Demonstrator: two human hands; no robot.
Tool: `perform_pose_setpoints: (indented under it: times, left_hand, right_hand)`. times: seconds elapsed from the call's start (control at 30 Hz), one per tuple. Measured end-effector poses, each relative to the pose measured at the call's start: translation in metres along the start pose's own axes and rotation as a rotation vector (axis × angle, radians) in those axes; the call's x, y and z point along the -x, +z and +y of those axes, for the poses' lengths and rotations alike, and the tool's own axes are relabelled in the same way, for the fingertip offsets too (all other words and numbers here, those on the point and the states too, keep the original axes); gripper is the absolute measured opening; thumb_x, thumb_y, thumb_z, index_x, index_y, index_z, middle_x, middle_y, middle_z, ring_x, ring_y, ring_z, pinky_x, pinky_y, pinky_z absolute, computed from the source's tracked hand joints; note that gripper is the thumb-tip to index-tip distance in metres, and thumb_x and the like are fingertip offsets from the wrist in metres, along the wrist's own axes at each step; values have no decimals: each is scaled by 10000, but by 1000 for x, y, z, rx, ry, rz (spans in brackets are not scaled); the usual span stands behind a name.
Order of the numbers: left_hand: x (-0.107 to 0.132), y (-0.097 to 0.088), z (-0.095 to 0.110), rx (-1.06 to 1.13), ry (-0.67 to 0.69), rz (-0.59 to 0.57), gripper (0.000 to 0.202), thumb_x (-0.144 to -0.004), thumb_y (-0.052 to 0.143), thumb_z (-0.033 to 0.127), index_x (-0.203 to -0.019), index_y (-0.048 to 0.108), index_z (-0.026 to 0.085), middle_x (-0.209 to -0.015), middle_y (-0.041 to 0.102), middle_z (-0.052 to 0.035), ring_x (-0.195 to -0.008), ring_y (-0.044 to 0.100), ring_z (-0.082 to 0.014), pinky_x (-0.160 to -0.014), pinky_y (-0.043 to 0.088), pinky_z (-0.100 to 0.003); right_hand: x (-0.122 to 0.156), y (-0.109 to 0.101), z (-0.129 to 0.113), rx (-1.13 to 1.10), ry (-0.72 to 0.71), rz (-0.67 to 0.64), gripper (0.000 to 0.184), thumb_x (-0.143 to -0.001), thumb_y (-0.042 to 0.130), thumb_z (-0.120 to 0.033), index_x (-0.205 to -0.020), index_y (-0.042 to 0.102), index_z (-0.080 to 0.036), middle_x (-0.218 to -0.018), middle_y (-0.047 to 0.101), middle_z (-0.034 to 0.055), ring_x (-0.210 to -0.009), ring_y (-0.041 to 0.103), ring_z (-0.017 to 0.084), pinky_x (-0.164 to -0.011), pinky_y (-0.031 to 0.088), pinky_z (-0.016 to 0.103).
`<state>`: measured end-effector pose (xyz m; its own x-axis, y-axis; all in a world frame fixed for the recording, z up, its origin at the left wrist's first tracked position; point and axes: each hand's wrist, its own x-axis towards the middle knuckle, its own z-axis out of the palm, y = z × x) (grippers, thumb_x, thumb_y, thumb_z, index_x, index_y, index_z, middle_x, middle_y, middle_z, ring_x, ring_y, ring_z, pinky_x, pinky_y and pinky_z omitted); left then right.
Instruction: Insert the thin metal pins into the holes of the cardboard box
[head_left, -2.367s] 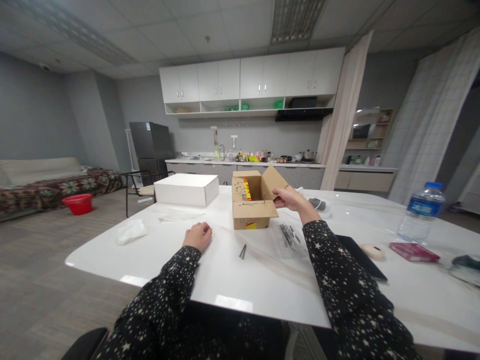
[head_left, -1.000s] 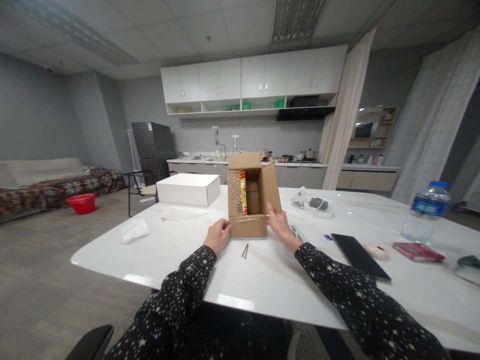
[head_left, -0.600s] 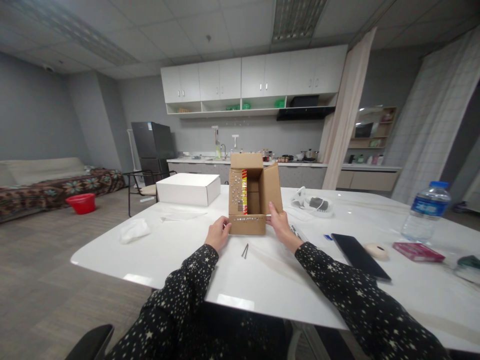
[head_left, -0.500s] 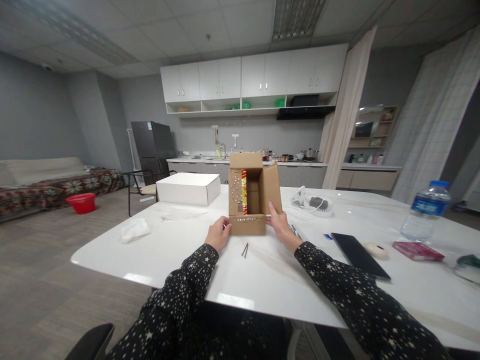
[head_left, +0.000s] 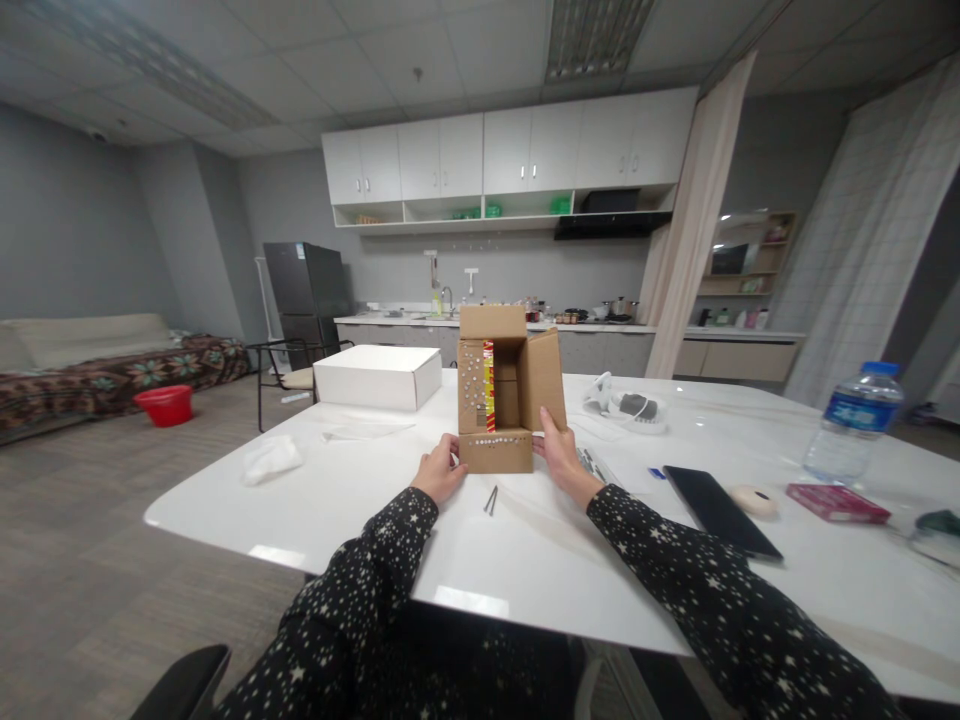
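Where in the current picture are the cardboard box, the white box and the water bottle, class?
Cardboard box (head_left: pixel 495 457): head view, near panel, below the row of white dots.
White box (head_left: pixel 367 387): head view, long near side.
Water bottle (head_left: pixel 862 410): head view, blue label.

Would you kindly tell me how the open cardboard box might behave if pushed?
The cardboard box is probably light for its size, given its thin board. Its open flaps likely bend easily along their creases. The glossy tabletop suggests it may slide when pushed.
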<state>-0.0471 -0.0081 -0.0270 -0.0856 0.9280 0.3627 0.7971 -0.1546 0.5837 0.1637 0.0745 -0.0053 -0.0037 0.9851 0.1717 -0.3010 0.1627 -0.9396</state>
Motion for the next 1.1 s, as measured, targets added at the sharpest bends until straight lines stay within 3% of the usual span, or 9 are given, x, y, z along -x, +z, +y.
perform_pose_setpoints:
  times: [0.3,0.57,0.67,0.87,1.0,1.1]
  left_hand:
    - [2,-3,7,-12,-47,-32,365,-746,535,209,-1097,432,221,-917,639,-3,-743,582,-144,-754,432,-303]
    - [1,-3,7,-84,-60,-48,239,-756,540,235,-991,504,217,-909,651,-1,-770,597,-152,-745,422,-297]
    - [0,-2,4,-77,-50,-43,239,-757,539,234,-992,500,222,-909,653,2,-778,603,-155,-753,421,-302]
    - [1,-3,5,-80,-60,-50,220,-760,533,227,-977,494,223,-893,654,1,-793,605,-163,-753,418,-305]
    - [2,-3,7,-90,-64,-58,218,-764,524,233,-977,483,221,-898,650,-3,-800,604,-165,-753,413,-307]
    - [1,-3,5,-97,-47,-53,217,-763,522,244,-976,481,223,-922,651,-4,-792,603,-162,-750,414,-304]
  right_hand:
    - [0,-1,1,-9,-49,21,507,-797,585,-497,-1157,562,-140,-1059,678,124,-709,685,207,-550,567,298]
    - [0,-6,0,108,-66,77,543,-786,494,-621,-1052,616,-164,-1044,676,104,-789,662,223,-550,546,303]
    - [1,-5,-4,114,-131,149,500,-766,510,-613,-951,623,-162,-990,668,76,-847,616,213,-535,521,267]
    - [-2,-5,-7,109,-271,203,371,-778,505,-550,-754,552,-183,-721,575,4,-717,532,173,-566,460,257]
    - [-4,-8,-13,160,-434,297,327,-790,510,-482,-875,548,-168,-871,594,38,-836,538,182,-786,441,301]
    - [0,-9,-24,276,-622,351,317,-808,505,-442,-966,512,-167,-956,568,64,-865,525,185,-827,421,329]
